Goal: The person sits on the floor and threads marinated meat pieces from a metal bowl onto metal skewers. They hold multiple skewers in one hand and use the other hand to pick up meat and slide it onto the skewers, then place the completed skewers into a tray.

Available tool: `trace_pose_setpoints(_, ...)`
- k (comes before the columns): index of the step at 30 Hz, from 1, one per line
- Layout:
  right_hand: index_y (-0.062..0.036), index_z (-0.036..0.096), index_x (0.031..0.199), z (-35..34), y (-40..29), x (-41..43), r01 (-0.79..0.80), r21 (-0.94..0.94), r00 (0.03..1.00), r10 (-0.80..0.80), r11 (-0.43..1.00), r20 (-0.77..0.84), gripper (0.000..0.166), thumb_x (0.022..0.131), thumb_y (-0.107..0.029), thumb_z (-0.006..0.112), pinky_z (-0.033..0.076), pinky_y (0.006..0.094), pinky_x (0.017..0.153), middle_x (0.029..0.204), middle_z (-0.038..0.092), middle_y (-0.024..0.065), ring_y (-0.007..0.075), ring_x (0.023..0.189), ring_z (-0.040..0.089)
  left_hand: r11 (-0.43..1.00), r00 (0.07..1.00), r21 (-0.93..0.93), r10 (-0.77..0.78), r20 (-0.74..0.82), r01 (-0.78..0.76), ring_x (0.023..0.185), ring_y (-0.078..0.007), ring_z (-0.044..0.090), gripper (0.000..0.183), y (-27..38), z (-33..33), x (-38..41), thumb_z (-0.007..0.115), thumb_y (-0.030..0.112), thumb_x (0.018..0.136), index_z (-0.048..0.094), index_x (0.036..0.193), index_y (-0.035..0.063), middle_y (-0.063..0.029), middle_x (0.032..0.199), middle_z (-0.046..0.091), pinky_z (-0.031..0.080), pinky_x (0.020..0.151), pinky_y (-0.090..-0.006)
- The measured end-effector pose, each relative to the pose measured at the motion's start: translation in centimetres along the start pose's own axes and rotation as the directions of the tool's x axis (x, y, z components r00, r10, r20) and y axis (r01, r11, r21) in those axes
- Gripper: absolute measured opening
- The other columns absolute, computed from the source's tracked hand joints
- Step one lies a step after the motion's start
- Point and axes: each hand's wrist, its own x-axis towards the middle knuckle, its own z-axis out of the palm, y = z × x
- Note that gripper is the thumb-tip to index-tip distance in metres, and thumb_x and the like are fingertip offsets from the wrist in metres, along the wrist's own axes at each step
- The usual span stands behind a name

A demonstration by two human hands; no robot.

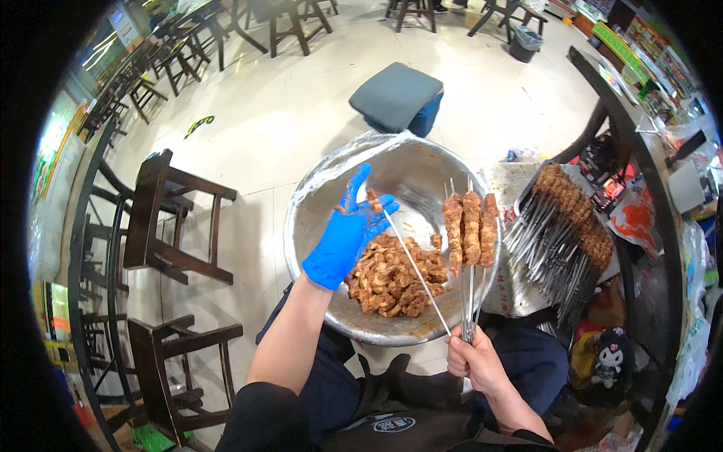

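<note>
My left hand, in a blue disposable glove, is over a large metal basin with its fingers apart. Beside those fingers, a small piece of meat sits at the tip of a thin metal skewer. My bare right hand grips that skewer near its lower end, bundled with several others. Three of the bundled skewers carry packed meat, held upright above the basin's right side. A heap of cut, marinated meat lies in the basin's bottom. Bits of meat cling to the glove.
To the right, a tray holds many loaded meat skewers. A grey-topped stool stands beyond the basin. Dark wooden stools are on the left. A black-edged table runs along the right, near a plush toy.
</note>
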Motion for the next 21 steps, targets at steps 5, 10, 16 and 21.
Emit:
trace_pose_setpoints(5,-0.0082,0.047,0.099,-0.9,-2.3,-0.4,0.031,-0.075,1.000,-0.031,0.997,0.003,0.003,0.097,-0.011,0.046,0.019,0.0230,0.040,0.056,0.031,-0.0022,0.0063,0.043,0.024,0.976,0.996,0.218,-0.013,0.090,-0.007,0.113,-0.0279,0.058,0.043,-0.7,-1.1,1.5,0.043,0.000,0.089,0.046,0.131,0.0050,-0.0161,0.122,0.055,0.051,0.093,-0.0382)
trace_pose_setpoints(10,-0.0079,0.047,0.097,-1.7,-2.9,0.1,0.011,-0.045,0.999,-0.009,0.999,0.041,0.003,0.097,-0.011,0.046,0.019,0.0227,0.040,0.056,0.031,-0.0023,0.0059,0.043,0.023,0.988,0.990,-0.057,-0.139,0.033,0.140,0.115,-0.0308,0.056,0.034,-2.3,-2.4,1.8,0.050,0.010,0.093,0.049,0.127,0.0019,-0.0176,0.122,0.055,0.050,0.094,-0.0456)
trace_pose_setpoints(16,-0.0075,0.047,0.097,-2.8,-2.1,-0.3,-0.048,-0.059,0.998,0.050,0.997,0.032,0.004,0.097,-0.011,0.048,0.019,0.0223,0.040,0.056,0.032,-0.0022,0.0053,0.043,0.023,0.912,0.982,-0.371,-0.189,-0.006,0.173,0.127,-0.0322,0.044,0.043,-3.1,-0.9,1.3,0.051,0.019,0.096,0.042,0.131,-0.0041,-0.0196,0.130,0.049,0.041,0.102,-0.0536)
trace_pose_setpoints(21,-0.0078,0.047,0.096,-3.9,-1.7,-0.4,-0.079,-0.046,0.997,0.079,0.996,0.011,0.005,0.097,-0.012,0.049,0.019,0.0218,0.041,0.056,0.033,-0.0033,0.0047,0.044,0.024,0.888,0.991,-0.441,-0.105,0.086,0.132,0.130,-0.0314,0.041,0.047,-4.3,-0.5,1.1,0.049,0.022,0.096,0.040,0.133,-0.0053,-0.0192,0.135,0.046,0.038,0.105,-0.0529)
